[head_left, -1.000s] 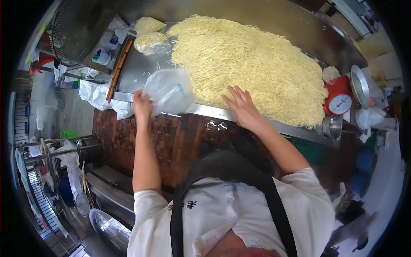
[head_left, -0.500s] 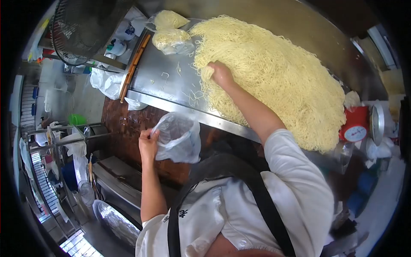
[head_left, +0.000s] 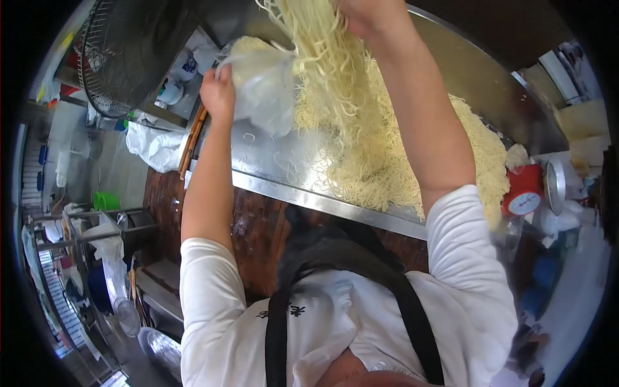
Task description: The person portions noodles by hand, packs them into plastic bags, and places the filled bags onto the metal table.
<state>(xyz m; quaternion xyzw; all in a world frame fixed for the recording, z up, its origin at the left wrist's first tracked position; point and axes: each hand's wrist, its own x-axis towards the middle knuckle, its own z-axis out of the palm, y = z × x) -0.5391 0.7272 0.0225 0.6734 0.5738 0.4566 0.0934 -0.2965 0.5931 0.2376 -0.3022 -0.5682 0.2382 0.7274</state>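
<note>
My left hand point(head_left: 218, 95) is closed on the edge of a clear plastic bag point(head_left: 265, 97), held up over the left part of the metal worktop. Up at the top edge of the view, my right hand point(head_left: 373, 16) grips a long bunch of noodles point(head_left: 322, 61). Its strands hang down, smeared by motion, to the right of the bag. Below and behind my right forearm spreads a big noodle pile point(head_left: 480, 138) on the metal worktop point(head_left: 258, 155). Behind the bag, part of a noodle-filled bag point(head_left: 250, 44) shows; the bag I hold covers the rest.
Brown sticks point(head_left: 191, 142) lie along the worktop's left end. A fan point(head_left: 106, 64) stands at upper left, with white plastic bags point(head_left: 153, 145) below it. A red scale point(head_left: 523, 187) is at the right end. Loose strands lie near the front edge.
My right hand has lifted a bunch of noodles up from the pile. My left hand has raised the plastic bag from in front of the worktop to above it.
</note>
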